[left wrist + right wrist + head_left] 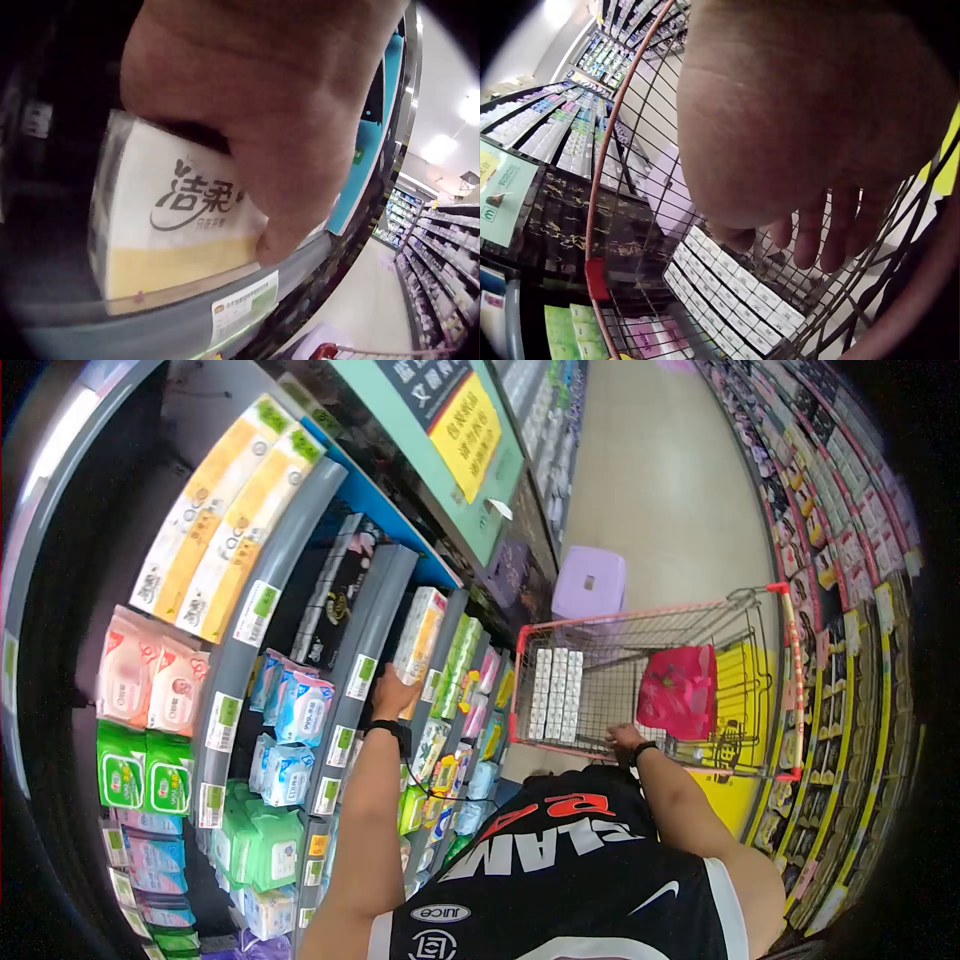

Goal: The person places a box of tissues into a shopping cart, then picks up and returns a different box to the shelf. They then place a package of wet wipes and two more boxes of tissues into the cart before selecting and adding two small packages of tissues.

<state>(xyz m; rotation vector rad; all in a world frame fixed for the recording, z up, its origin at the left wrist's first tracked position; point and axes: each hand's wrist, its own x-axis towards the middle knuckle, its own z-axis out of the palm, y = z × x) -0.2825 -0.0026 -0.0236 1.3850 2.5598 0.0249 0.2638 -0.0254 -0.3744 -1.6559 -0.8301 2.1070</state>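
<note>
My left hand (393, 695) is at the near end of a white-and-yellow tissue pack (421, 635) on the shelf. In the left wrist view, the hand (262, 112) grips over the pack (180, 225); its thumb lies against the front face, and the other fingers are hidden. My right hand (625, 738) is at the near side of the shopping cart (520, 650). The right wrist view shows this hand (795, 127) with fingers hanging loosely above the basket, holding nothing visible. White packs (556, 695) stand in the cart, seen below the fingers (731, 296).
A pink bag (678, 692) lies in the cart. Beyond the cart, a purple stool (588, 582) stands on the aisle floor (660, 490). Shelves with wipes (303, 707) and larger tissue packs (225, 520) rise on the left; more shelving (835, 660) lines the right.
</note>
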